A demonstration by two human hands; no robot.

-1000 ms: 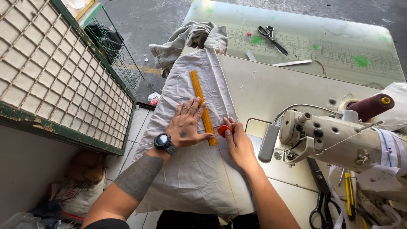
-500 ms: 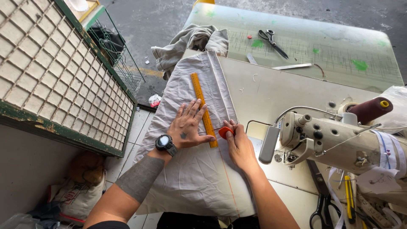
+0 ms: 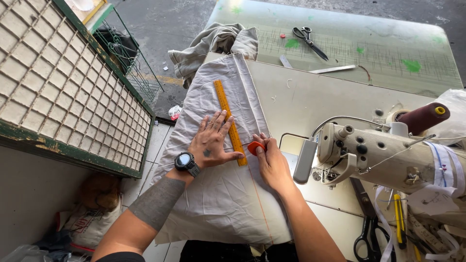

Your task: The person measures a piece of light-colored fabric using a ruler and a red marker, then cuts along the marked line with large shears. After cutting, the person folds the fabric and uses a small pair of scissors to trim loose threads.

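The right hand (image 3: 273,162) pinched a small red-orange chalk piece (image 3: 254,147) between thumb and fingertips, holding it closed on the chalk, and the chalk touched the grey cloth (image 3: 218,204) just at the near end of the yellow ruler (image 3: 230,121). From the chalk, a thin orange line (image 3: 262,208) ran on the cloth toward the person, almost to the near hem. Left of the grip, the left hand (image 3: 211,143) lay flat with fingers spread wide, holding nothing, pressing the cloth, with the thumb and forefinger against the ruler's edge. A dark watch (image 3: 186,161) sat on that wrist.

The cloth was a soft woven fabric with small wrinkles, and its left edge hung over the side of the pale smooth table (image 3: 310,97). On the right of the grip, the white sewing machine (image 3: 378,155) stood very near, so there was little free room on that side. Black scissors (image 3: 366,233) lay below the machine, near the table's front edge.

Beyond the grip, the straight flat ruler stretched away along the cloth. Further, a crumpled grey garment (image 3: 213,43) lay at the far end of the cloth. Farthest, a green-stained cutting board (image 3: 388,53) carried second scissors (image 3: 308,39), well apart from the hands.
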